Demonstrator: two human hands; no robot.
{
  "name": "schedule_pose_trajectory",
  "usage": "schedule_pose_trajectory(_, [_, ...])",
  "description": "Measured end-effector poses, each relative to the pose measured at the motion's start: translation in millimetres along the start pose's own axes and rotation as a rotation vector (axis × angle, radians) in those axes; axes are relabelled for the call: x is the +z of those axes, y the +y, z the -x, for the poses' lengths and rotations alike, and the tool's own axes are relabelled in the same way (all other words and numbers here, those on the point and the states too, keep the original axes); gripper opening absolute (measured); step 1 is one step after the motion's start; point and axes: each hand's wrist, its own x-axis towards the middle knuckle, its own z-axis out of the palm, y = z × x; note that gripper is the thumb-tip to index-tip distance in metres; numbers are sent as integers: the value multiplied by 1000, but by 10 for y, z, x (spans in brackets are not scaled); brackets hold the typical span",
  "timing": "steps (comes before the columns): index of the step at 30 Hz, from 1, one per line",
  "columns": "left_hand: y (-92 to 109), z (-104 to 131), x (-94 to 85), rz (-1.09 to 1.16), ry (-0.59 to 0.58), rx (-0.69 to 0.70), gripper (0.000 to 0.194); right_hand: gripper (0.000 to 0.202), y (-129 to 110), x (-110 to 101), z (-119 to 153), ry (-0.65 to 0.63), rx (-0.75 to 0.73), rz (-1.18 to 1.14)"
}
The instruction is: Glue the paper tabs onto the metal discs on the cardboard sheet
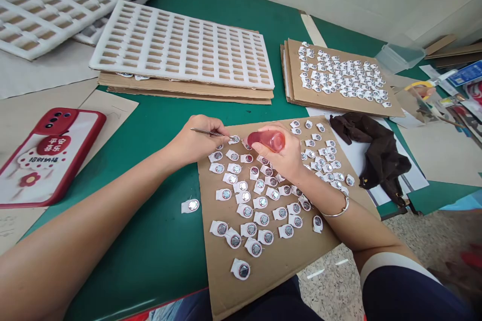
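Observation:
My left hand [201, 138] is closed around a pair of thin metal tweezers [207, 132]. The tips reach a small white piece with a round silver disc [234, 139] near the far left of a cardboard sheet [301, 256]. In my right hand [288, 158] is a red squeeze bottle [266, 140], tilted with its narrow end toward that piece. Many similar white pieces with silver discs [259, 202] lie in loose rows on the cardboard; some by the bottle look reddish. One more disc piece [191, 205] lies on the green table, left of the sheet.
White foam trays [184, 45] rest on cardboard at the back. At back right, stacked cardboard [293, 90] carries more disc pieces. A red-cased phone [48, 158] lies left. A dark cloth [384, 155], yellow-handled scissors [419, 85] and a clear plastic box [401, 55] are right.

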Motion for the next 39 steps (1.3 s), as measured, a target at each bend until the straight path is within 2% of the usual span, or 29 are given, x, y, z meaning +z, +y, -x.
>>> schedule_pose_trajectory(39, [5, 11, -6, -1, -13, -18, 14, 24, -23, 11, 24, -11, 27, 14])
